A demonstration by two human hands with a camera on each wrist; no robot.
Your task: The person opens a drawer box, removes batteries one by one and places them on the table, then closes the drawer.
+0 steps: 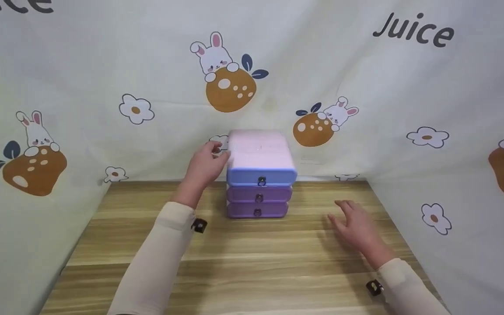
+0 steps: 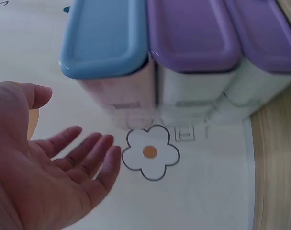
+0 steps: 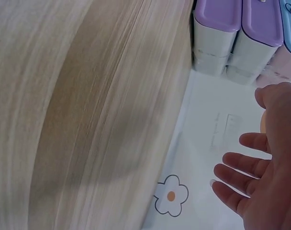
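A small three-tier drawer box (image 1: 260,151) stands at the back middle of the table, with a pink top, one blue drawer front (image 1: 243,177) on top and two purple fronts (image 1: 239,194) below. Each front carries a small dark ring pull. My left hand (image 1: 206,166) is beside the box's upper left side, fingers loosely bent and holding nothing; the left wrist view shows a gap between hand (image 2: 54,177) and box. To the right of the box and apart from it, my right hand (image 1: 357,225) hovers over the table with relaxed, spread fingers and nothing in them.
The wood-grain table (image 1: 252,267) runs back to a pale cloth (image 1: 169,57) printed with rabbits, oranges and flowers, which surrounds it at the back and both sides. Small dark clips sit at both cuffs, such as the left clip (image 1: 199,225).
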